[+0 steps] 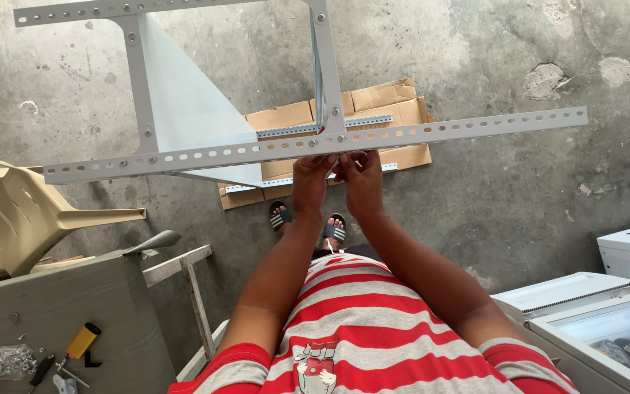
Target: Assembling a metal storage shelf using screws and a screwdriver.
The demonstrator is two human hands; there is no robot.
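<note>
fingers of the left hand (310,174) and right hand (360,172) curl round the lower edge of a slotted rail (315,144), fingertips hidden behind it. the rail belongs to a grey frame (184,109), cut off at the top. an open chest (607,328) lower right holds dark bottles. bare floor (512,182) lies ahead.

Matt grey painted metal frame (271,149), brown cardboard (373,102), rough stained concrete floor (504,197).

A beige plastic chair (16,211) lies tipped beside flattened cardboard (373,109); a white chest freezer (607,332) stands open.
</note>
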